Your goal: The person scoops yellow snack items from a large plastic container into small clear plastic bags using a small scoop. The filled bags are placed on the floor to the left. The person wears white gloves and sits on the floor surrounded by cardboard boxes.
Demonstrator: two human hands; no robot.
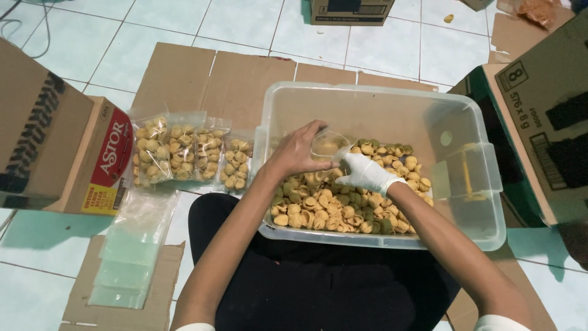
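Note:
A clear plastic tub (380, 101) sits in front of me, partly filled with small round yellow and green snacks (343, 205). My bare left hand (297, 153) reaches into the tub and holds a small clear plastic bag (326, 144) open at its mouth. My right hand (365, 171), in a white glove, is closed on some snacks right beside the bag's mouth, just above the pile.
Several filled clear bags of snacks (187, 153) lie in a row on flattened cardboard (208, 76) left of the tub. A stack of empty clear bags (131, 251) lies lower left. Cardboard boxes stand at the left (52, 141), right (539, 116) and far back (351, 11).

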